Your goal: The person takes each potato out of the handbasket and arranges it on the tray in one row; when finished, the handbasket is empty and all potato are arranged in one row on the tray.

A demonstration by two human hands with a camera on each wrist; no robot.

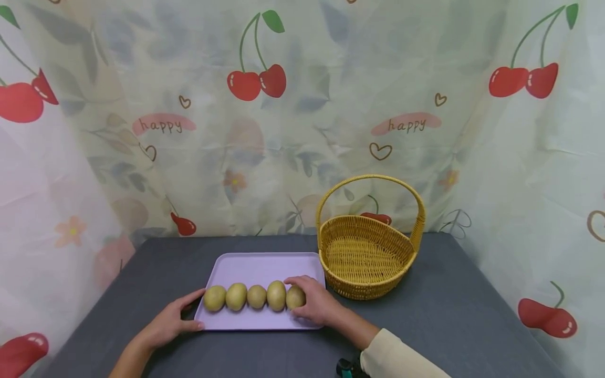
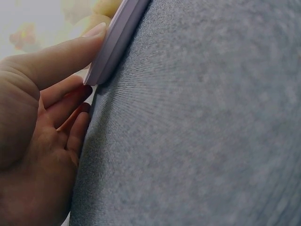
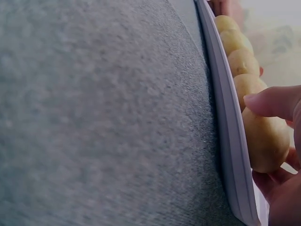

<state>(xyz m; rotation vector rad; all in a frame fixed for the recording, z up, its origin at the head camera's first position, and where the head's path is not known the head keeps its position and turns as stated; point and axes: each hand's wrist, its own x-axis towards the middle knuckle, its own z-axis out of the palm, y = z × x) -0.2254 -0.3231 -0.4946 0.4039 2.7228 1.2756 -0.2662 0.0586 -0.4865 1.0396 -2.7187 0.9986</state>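
Several potatoes stand in a row along the front part of a lilac tray [image 1: 264,265]. My right hand [image 1: 315,300] grips the rightmost potato [image 1: 295,298], thumb at the front and fingers round its far side. In the right wrist view, the thumb presses this potato [image 3: 265,141] beside its neighbour [image 3: 247,87]. At the tray's left end, my left hand [image 1: 169,321] touches the edge with thumb and fingers spread, near the leftmost potato [image 1: 215,298]. The left wrist view shows the thumb [image 2: 70,56] against the tray's rim [image 2: 113,47], the other fingers loosely bent beside it.
A yellow woven basket [image 1: 366,257] with a tall arched handle stands just right of the tray's back corner, with nothing visible inside. Grey cloth [image 1: 425,325] covers the table. A cherry-print curtain [image 1: 302,131] hangs behind and on both sides. A small dark object [image 1: 347,367] is near the right sleeve.
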